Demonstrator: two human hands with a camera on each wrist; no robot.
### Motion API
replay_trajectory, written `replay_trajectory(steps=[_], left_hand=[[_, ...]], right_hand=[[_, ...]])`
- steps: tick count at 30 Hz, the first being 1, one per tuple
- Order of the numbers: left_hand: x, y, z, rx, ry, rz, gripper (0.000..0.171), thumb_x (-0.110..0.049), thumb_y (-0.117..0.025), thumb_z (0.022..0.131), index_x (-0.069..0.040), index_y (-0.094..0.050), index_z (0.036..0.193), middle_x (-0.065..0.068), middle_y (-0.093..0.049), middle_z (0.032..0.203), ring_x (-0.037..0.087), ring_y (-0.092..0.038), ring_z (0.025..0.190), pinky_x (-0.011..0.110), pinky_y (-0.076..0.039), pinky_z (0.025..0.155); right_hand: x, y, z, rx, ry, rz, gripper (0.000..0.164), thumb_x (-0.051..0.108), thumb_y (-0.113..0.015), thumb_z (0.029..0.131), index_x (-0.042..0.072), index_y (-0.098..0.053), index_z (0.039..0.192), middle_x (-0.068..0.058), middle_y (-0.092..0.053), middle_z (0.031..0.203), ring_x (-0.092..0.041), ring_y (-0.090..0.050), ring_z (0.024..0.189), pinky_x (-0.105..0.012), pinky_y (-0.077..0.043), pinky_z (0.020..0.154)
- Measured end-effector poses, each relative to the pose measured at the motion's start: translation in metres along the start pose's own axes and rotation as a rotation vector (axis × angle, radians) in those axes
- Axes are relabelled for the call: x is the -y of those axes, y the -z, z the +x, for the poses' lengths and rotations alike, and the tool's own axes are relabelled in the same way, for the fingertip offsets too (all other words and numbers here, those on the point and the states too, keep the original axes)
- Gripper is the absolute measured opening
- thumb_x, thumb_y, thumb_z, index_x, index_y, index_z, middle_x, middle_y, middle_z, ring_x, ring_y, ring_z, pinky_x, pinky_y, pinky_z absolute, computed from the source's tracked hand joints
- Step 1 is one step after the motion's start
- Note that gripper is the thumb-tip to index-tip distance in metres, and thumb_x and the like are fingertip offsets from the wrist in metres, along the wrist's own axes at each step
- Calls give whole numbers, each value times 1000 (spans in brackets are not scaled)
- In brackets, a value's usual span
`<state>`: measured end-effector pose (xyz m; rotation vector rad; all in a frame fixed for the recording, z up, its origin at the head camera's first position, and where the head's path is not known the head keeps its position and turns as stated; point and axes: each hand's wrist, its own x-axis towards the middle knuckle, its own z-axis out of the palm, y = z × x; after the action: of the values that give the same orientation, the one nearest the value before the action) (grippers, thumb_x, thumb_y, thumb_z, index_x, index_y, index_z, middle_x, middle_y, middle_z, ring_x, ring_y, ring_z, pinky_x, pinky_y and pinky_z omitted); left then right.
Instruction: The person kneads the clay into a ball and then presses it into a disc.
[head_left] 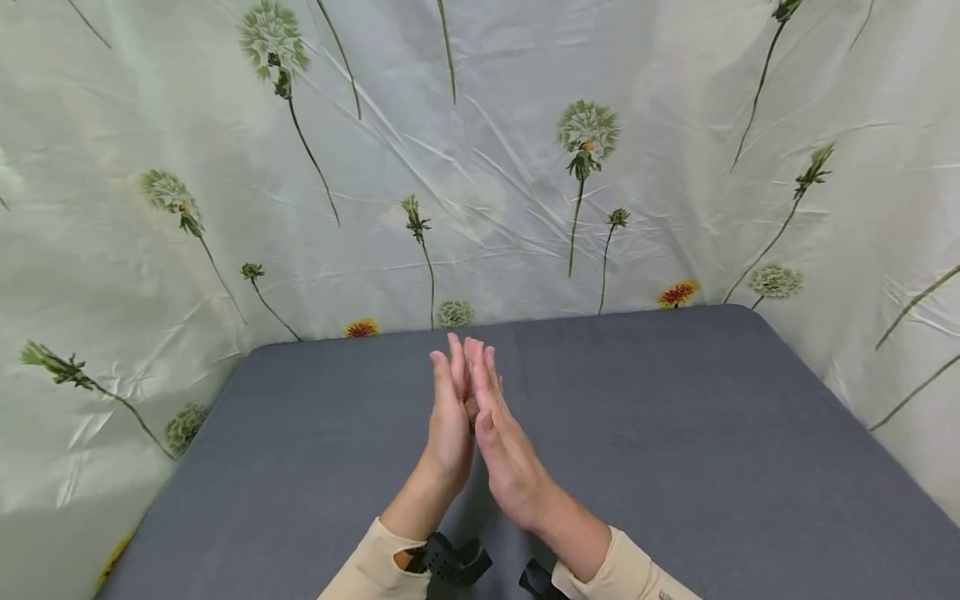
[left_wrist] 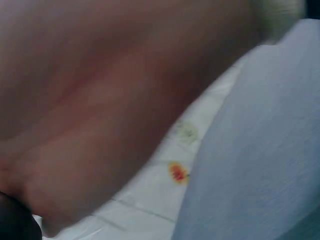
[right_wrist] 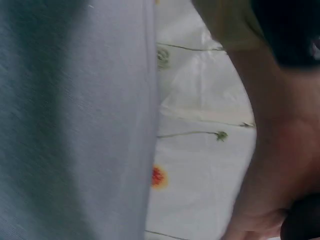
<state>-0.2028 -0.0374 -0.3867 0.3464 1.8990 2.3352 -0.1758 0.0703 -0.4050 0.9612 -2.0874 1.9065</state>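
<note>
In the head view my left hand (head_left: 450, 425) and right hand (head_left: 506, 450) meet over the middle of the table, palms facing each other. Their straight fingers point up and away, and the fingertips come together at the top. A gap shows between the heels of the two hands. Neither hand holds an object. Each wrist carries a black strap-like device, the left one (head_left: 457, 562) showing more than the right one (head_left: 542, 579). The left wrist view is filled mostly by a blurred forearm and hand (left_wrist: 100, 110); the right wrist view shows a hand (right_wrist: 270, 185) along its right side.
A dark grey cloth-covered table (head_left: 660, 433) spreads beneath both hands. Behind it and at its sides hangs a pale, wrinkled curtain (head_left: 495, 217) printed with dandelions and red-yellow flowers. Cream sleeves (head_left: 382, 567) cover the forearms.
</note>
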Motion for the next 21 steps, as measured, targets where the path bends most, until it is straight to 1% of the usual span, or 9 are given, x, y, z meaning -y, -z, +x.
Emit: replay_trajectory(steps=[3, 7, 10, 12, 14, 16, 18, 20, 21], left_hand=[[6, -6, -11, 50, -28, 35, 84, -74, 1, 107, -23, 16, 172, -6, 8, 182, 21, 3, 170, 59, 2, 135], [6, -14, -26, 100, -32, 93, 83, -71, 6, 106, -20, 22, 170, 1, 14, 182, 26, 19, 168, 67, 8, 131], [-1, -14, -26, 72, -49, 112, 84, -74, 6, 105, -25, 20, 170, -1, 13, 182, 25, 20, 167, 68, 9, 131], [-7, -12, -20, 31, -83, 119, 83, -76, 4, 104, -28, 17, 171, -4, 10, 182, 23, 18, 168, 69, 9, 130], [-11, -8, -13, 5, -94, 122, 84, -79, 3, 103, -32, 16, 171, -9, 7, 182, 21, 13, 169, 69, 7, 130], [-12, -5, -7, 4, -83, 109, 82, -79, 2, 103, -34, 16, 171, -11, 6, 182, 19, 6, 170, 67, 4, 132], [-9, -4, -4, 15, -55, 85, 81, -78, 1, 104, -34, 16, 171, -12, 5, 181, 18, 1, 170, 62, 1, 134], [-4, -5, -6, 29, -40, 58, 81, -76, 0, 106, -31, 13, 172, -13, 7, 181, 17, 0, 170, 59, -1, 136], [-2, -6, -8, 36, -41, 52, 81, -75, 0, 107, -29, 12, 172, -12, 8, 181, 18, 3, 170, 59, 2, 135]], right_hand=[[2, 8, 9, -32, 29, -18, 64, 45, -6, 118, 14, 3, 174, -1, 0, 183, -21, 9, 170, -47, 9, 136], [-5, 19, 21, -56, -27, 38, 69, 54, -6, 117, 17, 7, 173, -2, -3, 183, -22, 2, 170, -60, 6, 134], [-13, 18, 18, -42, -81, 85, 70, 56, -7, 116, 18, 11, 173, -4, 0, 183, -25, 2, 170, -66, 3, 132], [-16, 12, 9, -16, -103, 102, 68, 53, -7, 117, 19, 14, 172, -3, 5, 183, -25, 5, 170, -68, 2, 131], [-14, 5, 0, -3, -94, 100, 64, 48, -7, 118, 20, 16, 172, -2, 9, 182, -24, 9, 169, -69, 2, 131], [-7, -1, -6, -9, -62, 91, 62, 43, -8, 119, 19, 13, 172, 1, 12, 182, -22, 14, 169, -65, 4, 132], [2, -2, -7, -26, -17, 62, 61, 41, -10, 119, 19, 8, 173, 2, 12, 182, -19, 16, 168, -54, 7, 135], [10, 0, -4, -39, 30, 5, 62, 42, -11, 119, 17, 4, 174, 1, 9, 183, -20, 15, 169, -46, 10, 135], [12, 2, 0, -42, 43, -17, 63, 44, -10, 119, 16, 4, 174, 0, 8, 183, -20, 15, 169, -43, 11, 135]])
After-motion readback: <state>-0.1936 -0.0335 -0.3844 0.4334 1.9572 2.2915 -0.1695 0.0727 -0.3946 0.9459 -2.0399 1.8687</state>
